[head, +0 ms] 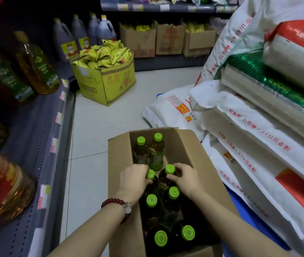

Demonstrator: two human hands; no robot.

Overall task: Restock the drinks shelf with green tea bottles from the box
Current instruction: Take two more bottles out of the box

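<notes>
Pale tiled floor (95,127) (shop aisle)

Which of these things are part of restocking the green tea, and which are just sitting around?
Part of the job:
cardboard box
green tea bottles
left hand
right hand

Just around:
yellow snack box
oil bottles
white sacks

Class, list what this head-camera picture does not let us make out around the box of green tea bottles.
- Bottle labels in the box: too dark in the head view.
- Left hand grip: its fingertips are hidden behind a bottle.
- Near box wall: cut off by the bottom edge.
- Shelf price tags: blurred.
</notes>
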